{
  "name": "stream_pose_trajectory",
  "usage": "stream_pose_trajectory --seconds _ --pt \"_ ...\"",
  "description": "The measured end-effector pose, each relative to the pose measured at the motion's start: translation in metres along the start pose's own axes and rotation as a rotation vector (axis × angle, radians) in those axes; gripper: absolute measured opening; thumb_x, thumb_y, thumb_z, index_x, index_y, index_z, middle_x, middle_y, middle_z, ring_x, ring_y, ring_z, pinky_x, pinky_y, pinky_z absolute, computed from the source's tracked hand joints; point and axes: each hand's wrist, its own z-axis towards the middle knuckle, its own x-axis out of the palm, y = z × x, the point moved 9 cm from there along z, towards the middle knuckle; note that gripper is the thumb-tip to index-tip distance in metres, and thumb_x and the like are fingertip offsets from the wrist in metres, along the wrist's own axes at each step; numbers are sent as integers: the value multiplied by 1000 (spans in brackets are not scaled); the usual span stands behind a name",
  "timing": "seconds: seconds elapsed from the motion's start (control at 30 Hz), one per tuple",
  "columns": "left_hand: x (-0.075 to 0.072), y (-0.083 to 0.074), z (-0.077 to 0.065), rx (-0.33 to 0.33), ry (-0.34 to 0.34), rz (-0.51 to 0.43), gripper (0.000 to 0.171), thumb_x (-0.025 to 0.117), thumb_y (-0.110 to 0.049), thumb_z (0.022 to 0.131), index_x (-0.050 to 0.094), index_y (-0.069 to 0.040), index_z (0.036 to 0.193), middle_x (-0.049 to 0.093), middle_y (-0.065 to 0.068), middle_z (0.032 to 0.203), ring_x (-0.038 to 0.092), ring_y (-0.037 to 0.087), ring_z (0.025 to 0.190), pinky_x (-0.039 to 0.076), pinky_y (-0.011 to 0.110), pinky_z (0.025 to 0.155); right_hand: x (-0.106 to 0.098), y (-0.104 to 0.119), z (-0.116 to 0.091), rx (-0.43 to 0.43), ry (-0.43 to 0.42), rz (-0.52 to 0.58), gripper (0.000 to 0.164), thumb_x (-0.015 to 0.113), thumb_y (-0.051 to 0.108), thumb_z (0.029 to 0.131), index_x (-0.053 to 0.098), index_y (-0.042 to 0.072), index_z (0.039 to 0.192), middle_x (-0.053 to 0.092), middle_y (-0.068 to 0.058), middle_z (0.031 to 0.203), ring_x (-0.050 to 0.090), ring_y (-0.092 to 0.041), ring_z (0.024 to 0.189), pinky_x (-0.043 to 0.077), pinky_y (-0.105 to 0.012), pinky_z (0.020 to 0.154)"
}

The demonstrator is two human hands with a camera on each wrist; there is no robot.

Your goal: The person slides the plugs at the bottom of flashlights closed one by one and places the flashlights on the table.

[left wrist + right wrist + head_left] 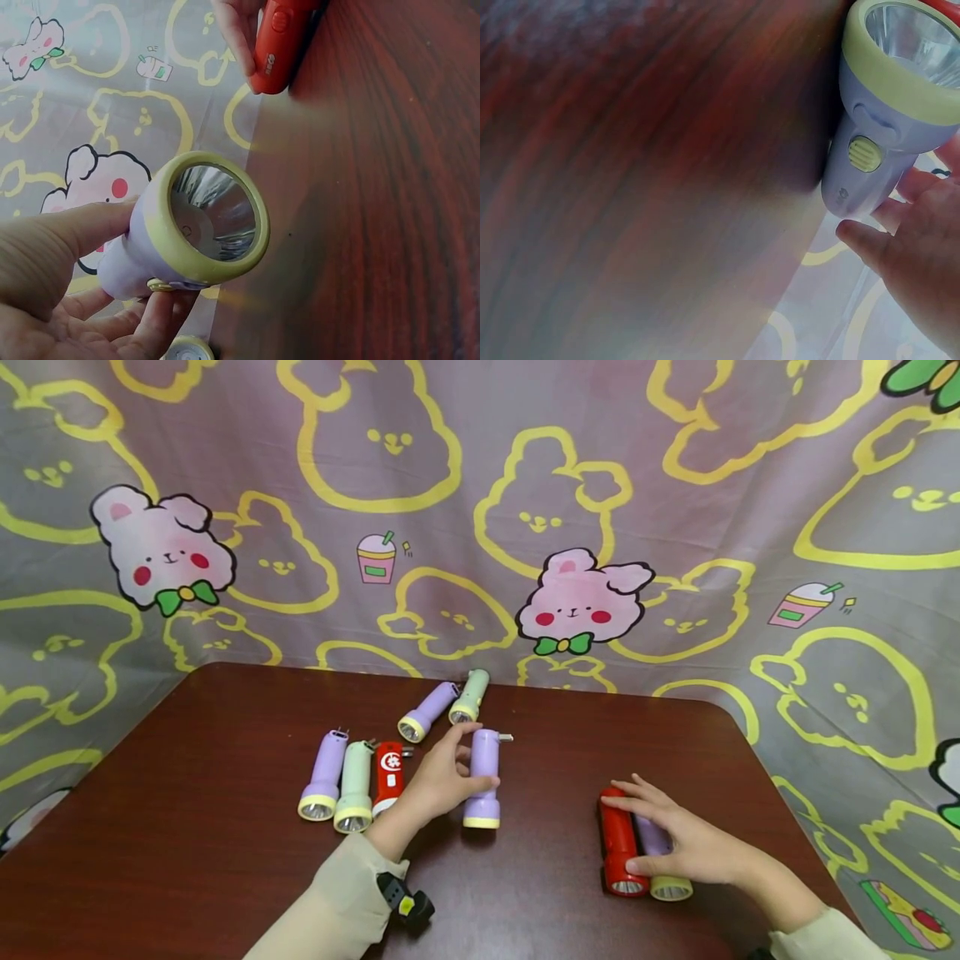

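My left hand (442,777) holds a purple flashlight (485,768) with a pale yellow rim, thumb on one side and fingers on the other. Its lens faces the left wrist camera, and a metal plug juts sideways from its far end in the head view. On the right of the table, my right hand (697,843) grips a red flashlight (620,839), fingers at its far end and thumb near its lens end. Another purple flashlight (877,150) lies right beside the red one, partly under that hand in the head view.
Left of my left hand lie a purple flashlight (324,777), a green flashlight (356,789) and a red flashlight (388,772) with a white emblem. Farther back are another purple flashlight (429,712) and green flashlight (470,695). A patterned curtain (450,527) hangs behind the brown table (187,843).
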Motion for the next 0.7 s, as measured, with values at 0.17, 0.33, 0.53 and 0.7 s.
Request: stream_pose_trajectory --seconds 0.17,0.33,0.53,0.7 --pt "0 -3 -2 -2 1 -4 79 86 -12 75 45 -13 143 70 15 107 66 18 81 53 29 67 0 0 0 2 0 17 73 82 36 80 51 22 144 39 -19 154 -2 24 138 39 -73 96" --pt "1 -9 -5 10 8 -18 79 86 -11 75 45 -14 142 70 14 108 67 18 82 55 31 68 -1 1 0 0 4 56 71 81 35 81 52 21 144 38 -21 154 -3 26 137 36 -77 96" --pt "3 -18 -9 31 27 -47 78 85 -9 76 45 -14 142 69 16 111 68 20 84 57 33 71 -2 0 0 1 1 71 70 81 35 81 52 23 144 39 -22 154 -3 26 136 32 -79 97" --pt "3 -26 -13 59 14 -45 78 86 -8 75 46 -14 141 69 15 107 67 18 80 56 30 69 -3 0 -1 4 -4 66 72 82 35 80 52 23 144 40 -21 153 -3 27 135 32 -78 97"
